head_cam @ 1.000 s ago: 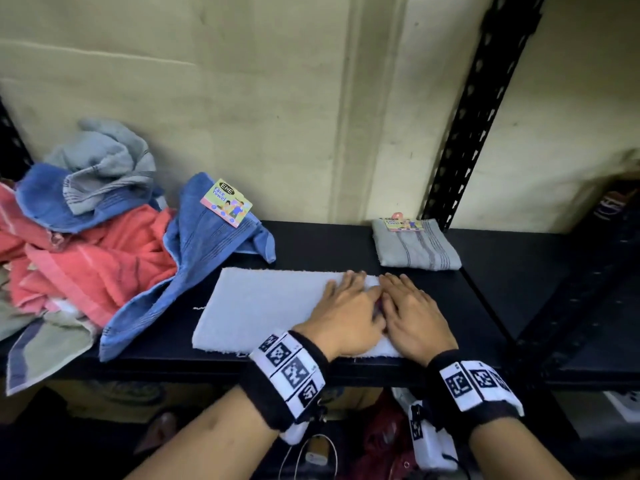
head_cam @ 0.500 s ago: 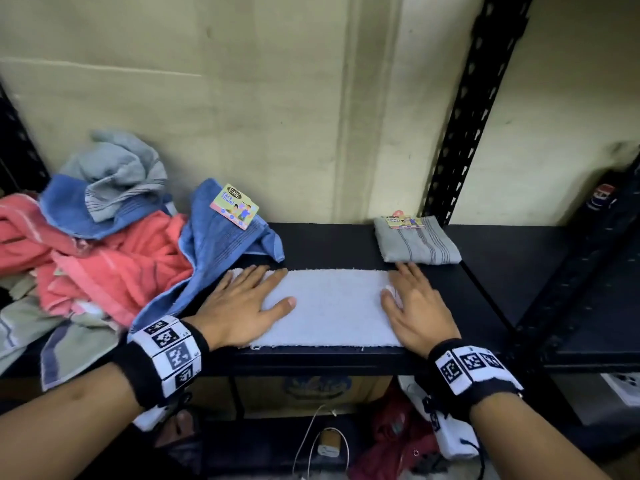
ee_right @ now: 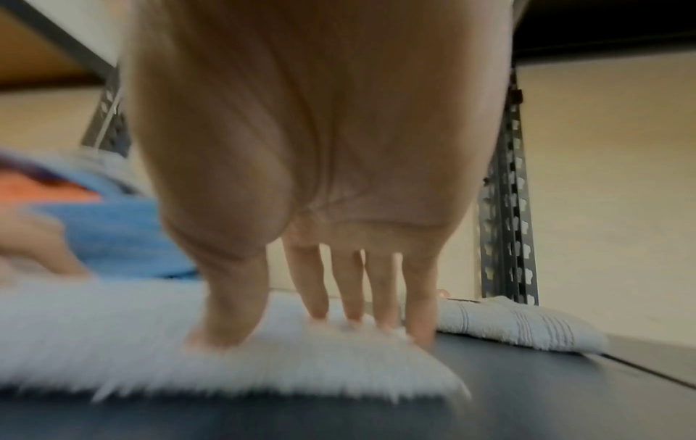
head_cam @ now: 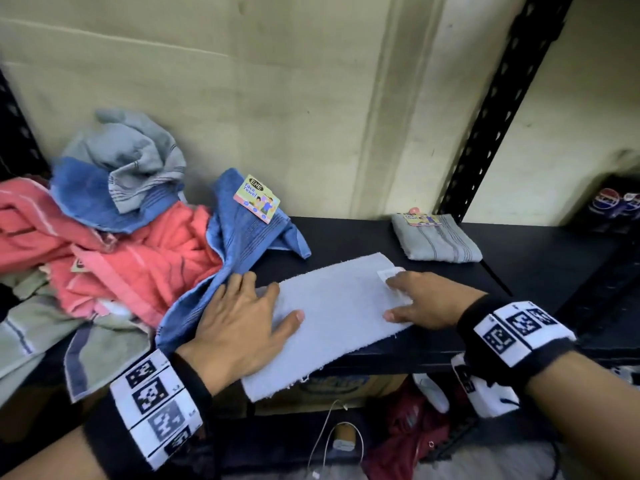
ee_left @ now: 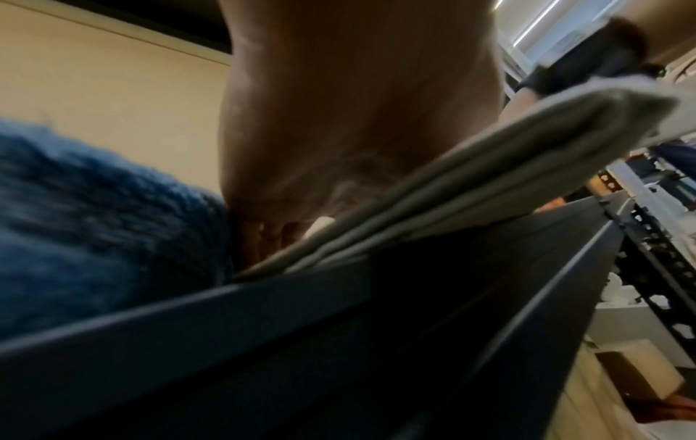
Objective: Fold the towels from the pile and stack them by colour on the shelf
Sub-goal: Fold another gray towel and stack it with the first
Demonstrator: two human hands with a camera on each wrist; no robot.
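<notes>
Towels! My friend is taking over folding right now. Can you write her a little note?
Left hand: flat on the left end of the white towel.
Right hand: fingers straight, pressing its right end.
The white towel lies half-folded on the shelf, front corner hanging over the edge.
Done: one grey towel folded at the back.
Left: finish this one, then the pile.

Nubby terry-cloth towel (head_cam: 339, 306) on smooth matt-black metal shelf (head_cam: 540, 258)

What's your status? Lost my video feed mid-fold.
Left hand flat on grey towel, left end. Right hand fingers press its right end. Towel half-folded, overhanging shelf front edge. Blue towel crowds left side.
</notes>
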